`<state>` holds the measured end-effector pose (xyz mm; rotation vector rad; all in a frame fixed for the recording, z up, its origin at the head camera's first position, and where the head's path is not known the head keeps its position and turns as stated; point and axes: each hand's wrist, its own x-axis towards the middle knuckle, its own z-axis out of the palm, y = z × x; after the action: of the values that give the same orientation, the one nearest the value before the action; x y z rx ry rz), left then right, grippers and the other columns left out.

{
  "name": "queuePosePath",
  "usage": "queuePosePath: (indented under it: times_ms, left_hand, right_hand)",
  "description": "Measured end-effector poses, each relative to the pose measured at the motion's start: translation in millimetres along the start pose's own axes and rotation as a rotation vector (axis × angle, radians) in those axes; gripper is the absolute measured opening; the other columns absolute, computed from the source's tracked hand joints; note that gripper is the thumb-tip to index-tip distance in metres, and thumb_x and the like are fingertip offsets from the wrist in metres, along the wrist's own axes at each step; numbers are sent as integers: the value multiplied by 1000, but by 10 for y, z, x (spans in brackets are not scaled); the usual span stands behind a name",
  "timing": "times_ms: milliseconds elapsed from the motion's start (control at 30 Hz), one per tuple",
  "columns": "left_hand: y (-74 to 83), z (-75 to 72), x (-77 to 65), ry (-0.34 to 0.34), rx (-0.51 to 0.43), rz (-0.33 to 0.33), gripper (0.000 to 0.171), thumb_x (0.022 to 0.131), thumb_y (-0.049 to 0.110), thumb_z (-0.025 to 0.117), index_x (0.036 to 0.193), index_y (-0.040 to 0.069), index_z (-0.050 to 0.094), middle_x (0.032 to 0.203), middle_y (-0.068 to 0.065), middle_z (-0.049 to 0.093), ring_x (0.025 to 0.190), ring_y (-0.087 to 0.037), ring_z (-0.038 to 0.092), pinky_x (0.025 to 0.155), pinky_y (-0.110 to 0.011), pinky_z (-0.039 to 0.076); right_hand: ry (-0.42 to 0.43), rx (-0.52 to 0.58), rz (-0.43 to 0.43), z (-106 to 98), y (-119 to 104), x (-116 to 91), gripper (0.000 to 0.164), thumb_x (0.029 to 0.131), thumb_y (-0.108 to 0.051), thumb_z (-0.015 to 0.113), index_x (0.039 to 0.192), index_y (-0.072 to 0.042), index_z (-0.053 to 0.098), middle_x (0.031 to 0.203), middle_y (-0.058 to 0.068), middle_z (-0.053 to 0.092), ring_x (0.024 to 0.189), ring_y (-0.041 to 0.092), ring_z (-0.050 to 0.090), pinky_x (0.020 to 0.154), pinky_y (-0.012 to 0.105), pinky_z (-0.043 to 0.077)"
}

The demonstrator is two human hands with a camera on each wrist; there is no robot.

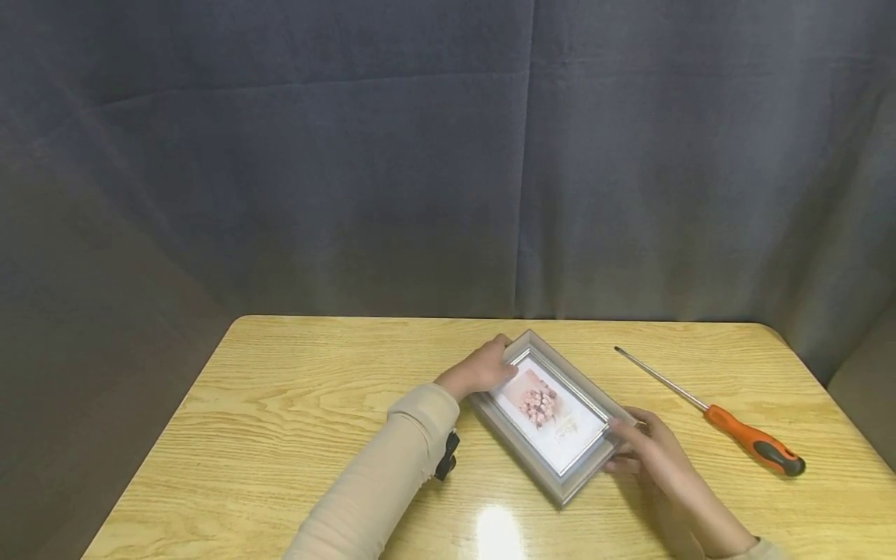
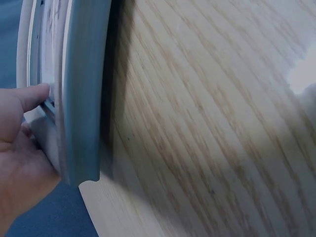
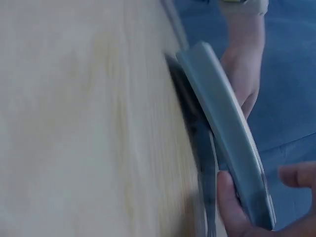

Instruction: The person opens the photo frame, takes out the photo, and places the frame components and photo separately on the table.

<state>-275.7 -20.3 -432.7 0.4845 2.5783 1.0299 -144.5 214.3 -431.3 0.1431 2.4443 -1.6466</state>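
A silver-grey picture frame [image 1: 549, 418] lies slanted between both hands, its picture of pink flowers facing up. At its far left end, my left hand [image 1: 483, 369] grips the border, with the thumb over the inner edge. My right hand [image 1: 654, 451] holds the near right end, thumb on top and fingers beneath. Seen from the left wrist, the thick side of the frame [image 2: 85, 94] stands close over the tabletop, with my left hand [image 2: 22, 153] at its end. In the right wrist view my right hand's fingers [image 3: 229, 200] reach under the frame [image 3: 227, 133], above a dark shadow.
A screwdriver [image 1: 752, 438] with an orange and black handle lies on the wooden table [image 1: 294, 404] to the right of the frame, its tip pointing away to the left. Behind the table hangs a dark grey curtain [image 1: 392, 194].
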Motion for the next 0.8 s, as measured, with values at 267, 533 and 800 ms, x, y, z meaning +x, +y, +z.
queuePosePath:
  times_ms: [267,533,800]
  left_hand:
    - [43,33,11,53,24,4,54,95,23,50,143,3,32,137,-18,51,122,-29,50,106,-43,45]
    - [44,44,-3,72,59,28,82,72,31,78,139,5,39,126,-13,58,110,-24,55,98,-41,51]
    - [72,70,-39,70,179,19,85,74,33,76,142,6,34,133,-12,54,119,-26,50,104,-41,45]
  right_hand:
    - [124,-528,-34,-10,-60,148,94,76,-56,66,130,14,37,108,36,62,89,39,63,74,49,55]
    - [57,-731,-53,46,-146,205,96,65,-65,68,115,15,46,99,30,66,84,32,61,69,48,53]
    - [49,-724,-69,119,-142,235,93,62,-60,74,113,12,44,93,26,66,79,28,59,66,45,52]
